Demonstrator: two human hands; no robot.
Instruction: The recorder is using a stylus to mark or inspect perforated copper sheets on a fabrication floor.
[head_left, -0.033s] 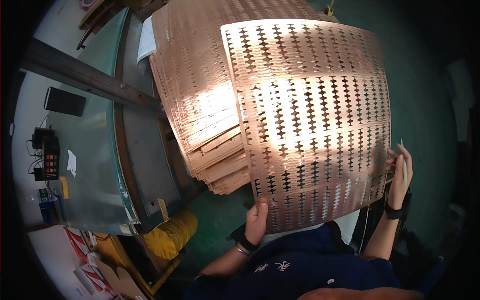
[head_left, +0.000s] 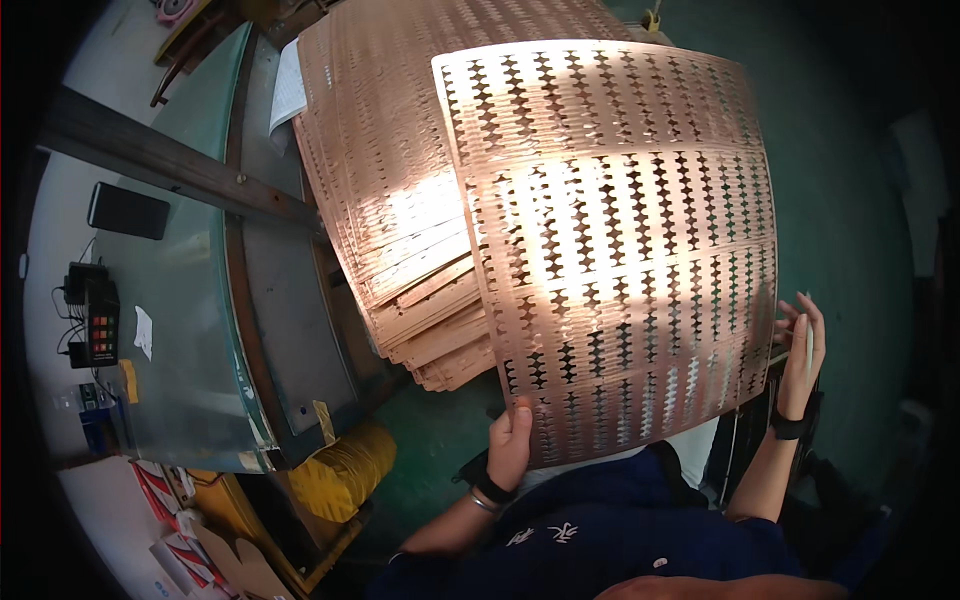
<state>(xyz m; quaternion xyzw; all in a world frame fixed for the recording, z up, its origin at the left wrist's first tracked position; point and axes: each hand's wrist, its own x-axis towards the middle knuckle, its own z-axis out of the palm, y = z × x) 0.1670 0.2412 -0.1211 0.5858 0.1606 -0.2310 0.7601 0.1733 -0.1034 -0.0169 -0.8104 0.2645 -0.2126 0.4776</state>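
Note:
I hold up a large thin copper-coloured sheet (head_left: pixel 620 240), punched with rows of small diamond-shaped holes, and light shines through it. My left hand (head_left: pixel 512 440) pinches its lower left corner from below. At the sheet's lower right edge, my right hand (head_left: pixel 800 350) grips it with the fingers stretched upward. Both wrists carry dark bands. Behind and to the left of the held sheet lies a fanned stack of similar copper sheets (head_left: pixel 400 200), its lower edges splayed out.
A glass-topped table (head_left: pixel 180 330) with a dark beam across it stands at the left. On it are a black phone (head_left: pixel 128 210) and a small black device with red buttons (head_left: pixel 95 320). A yellow roll (head_left: pixel 340 470) sits below the table corner. Green floor shows at the right.

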